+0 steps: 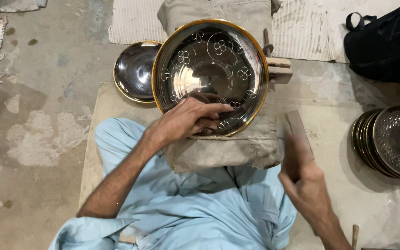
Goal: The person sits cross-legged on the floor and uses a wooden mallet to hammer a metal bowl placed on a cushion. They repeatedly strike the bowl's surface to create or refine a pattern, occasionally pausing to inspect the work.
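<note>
Head view, person seated on floor, legs in pale blue cloth

Large round dark metal plate with a gold rim and engraved four-petal flowers (210, 69) rests concave face up on a folded grey-brown cloth pad (237, 148), just ahead of the knees. Pad likely there to cushion the plate and stop it sliding under blows. Being round, the plate has no long axis; its near edge looks lower than the far edge, so the face tips slightly toward the person, though the tilt is hard to judge from above

Left hand (191, 118) lies on the plate's near rim, fingers curled close together over the lower flowers. They seem pinched around a small tool, but it is hidden; cannot tell what they hold. Hand on the rim also pins the plate in place

Right hand (309, 187) is off to the side above the mat, fingers wrapped tight round the lower end of a flat greyish wooden striker (298, 134), motion-blurred. Its long axis runs from the hand up and slightly left, far end pointing at the pad's right edge

Also present: a smaller dark bowl with gold rim (135, 70) touching the plate's left side; a stack of densely patterned plates (392, 141) well apart to the right; a black bag (387, 39) top right
</note>
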